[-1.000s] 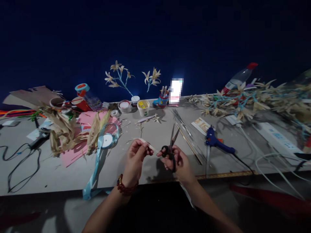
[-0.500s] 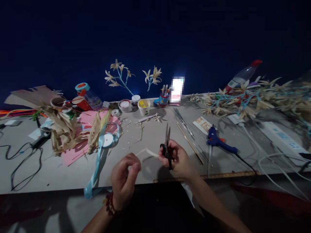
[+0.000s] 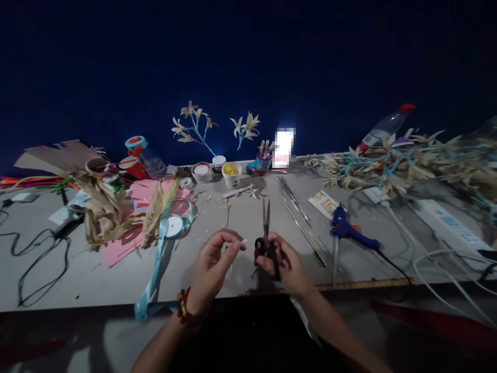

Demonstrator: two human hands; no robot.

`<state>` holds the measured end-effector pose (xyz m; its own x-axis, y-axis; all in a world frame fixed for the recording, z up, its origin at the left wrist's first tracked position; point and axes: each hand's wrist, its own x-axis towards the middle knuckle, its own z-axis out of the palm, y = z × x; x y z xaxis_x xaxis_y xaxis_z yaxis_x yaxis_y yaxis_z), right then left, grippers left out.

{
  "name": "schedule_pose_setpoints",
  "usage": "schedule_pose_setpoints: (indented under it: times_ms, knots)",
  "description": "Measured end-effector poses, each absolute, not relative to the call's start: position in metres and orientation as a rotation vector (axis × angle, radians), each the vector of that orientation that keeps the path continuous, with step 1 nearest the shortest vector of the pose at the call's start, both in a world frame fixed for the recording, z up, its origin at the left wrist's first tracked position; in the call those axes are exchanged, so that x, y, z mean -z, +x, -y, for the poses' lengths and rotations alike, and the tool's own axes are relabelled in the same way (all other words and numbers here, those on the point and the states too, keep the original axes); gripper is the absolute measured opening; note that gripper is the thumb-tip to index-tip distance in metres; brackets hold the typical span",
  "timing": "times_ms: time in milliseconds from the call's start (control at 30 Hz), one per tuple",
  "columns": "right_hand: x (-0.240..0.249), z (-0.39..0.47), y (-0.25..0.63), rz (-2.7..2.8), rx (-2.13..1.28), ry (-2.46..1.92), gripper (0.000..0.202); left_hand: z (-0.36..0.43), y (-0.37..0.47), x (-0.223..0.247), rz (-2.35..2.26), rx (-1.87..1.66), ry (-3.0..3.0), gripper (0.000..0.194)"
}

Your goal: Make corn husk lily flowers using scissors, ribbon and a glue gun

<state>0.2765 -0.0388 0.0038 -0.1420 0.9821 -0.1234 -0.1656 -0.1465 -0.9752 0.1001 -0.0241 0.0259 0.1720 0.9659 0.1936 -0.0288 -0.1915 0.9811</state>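
Observation:
My left hand (image 3: 217, 259), with a beaded bracelet at the wrist, is closed in a pinch on a pale strip (image 3: 244, 242); only its short end shows past the fingertips. Black-handled scissors (image 3: 266, 220) point up and away from me, their blades nearly together. My right hand (image 3: 285, 261) is wrapped round the scissor handles, just right of the left fingertips. Both hands are over the near part of the grey table (image 3: 186, 274). Beyond them lies a thin stem with small pale petals (image 3: 254, 191).
Left are a blue ribbon spool (image 3: 173, 226), dried husks (image 3: 101, 217) and pink paper (image 3: 124, 246). Thin wires (image 3: 301, 220), a blue glue gun (image 3: 351, 228) and a power strip (image 3: 450, 225) lie right. Cups, husk flowers (image 3: 246, 126) and a lit phone (image 3: 283, 147) stand behind.
The pale strip stretched between both hands before; now just a short end shows at my left fingertips. My left hand has moved right and up, nearer the scissors, which stay in my right hand.

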Motion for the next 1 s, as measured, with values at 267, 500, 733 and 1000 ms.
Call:
schedule_pose_setpoints:
  times_ms: [267, 500, 733, 1000]
  knots:
    - [0.009, 0.060, 0.258, 1.090, -1.662, -1.040, 0.052, 0.025, 0.117, -0.021, -1.018, -1.441, 1.318, 0.010]
    - [0.009, 0.058, 0.258, 1.100, -1.664, -1.075, 0.048, 0.025, 0.121, -0.015, -0.985, -1.478, 1.231, 0.009]
    - [0.006, 0.057, 0.256, 1.057, -1.679, -1.107, 0.047, 0.023, 0.124, -0.013, -0.994, -1.486, 1.228, 0.009]
    - [0.007, 0.058, 0.258, 1.064, -1.653, -1.114, 0.047, 0.024, 0.125, -0.012, -0.996, -1.490, 1.233, 0.009]
